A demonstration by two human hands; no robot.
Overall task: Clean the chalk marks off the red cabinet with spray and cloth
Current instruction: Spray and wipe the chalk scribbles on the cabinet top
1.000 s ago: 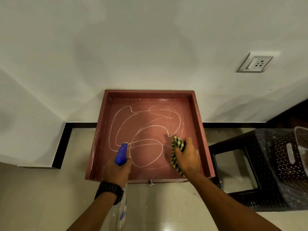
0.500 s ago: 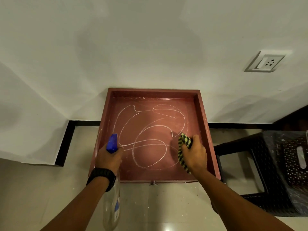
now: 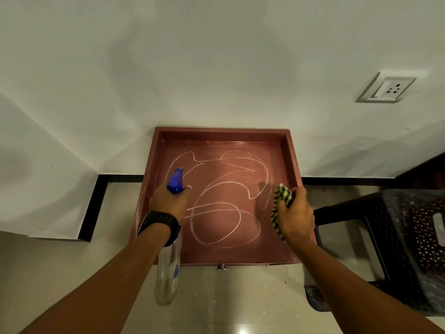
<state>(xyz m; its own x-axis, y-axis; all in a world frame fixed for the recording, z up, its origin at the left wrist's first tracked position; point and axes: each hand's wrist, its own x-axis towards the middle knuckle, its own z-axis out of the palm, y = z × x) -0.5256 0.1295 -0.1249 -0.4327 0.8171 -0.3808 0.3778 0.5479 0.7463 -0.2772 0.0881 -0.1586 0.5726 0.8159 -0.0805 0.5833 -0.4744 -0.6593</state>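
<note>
The left hand [image 3: 168,201] is gripping a spray bottle [image 3: 168,271], its blue nozzle [image 3: 175,180] pointing over the red cabinet [image 3: 292,165], where white chalk marks [image 3: 216,213] are looping. The right hand [image 3: 297,215] is clutching a checked cloth [image 3: 280,201] beside the right rim.

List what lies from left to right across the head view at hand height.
Left hand with spray bottle → chalk marks → cloth in right hand → dark stool → perforated basket.
</note>
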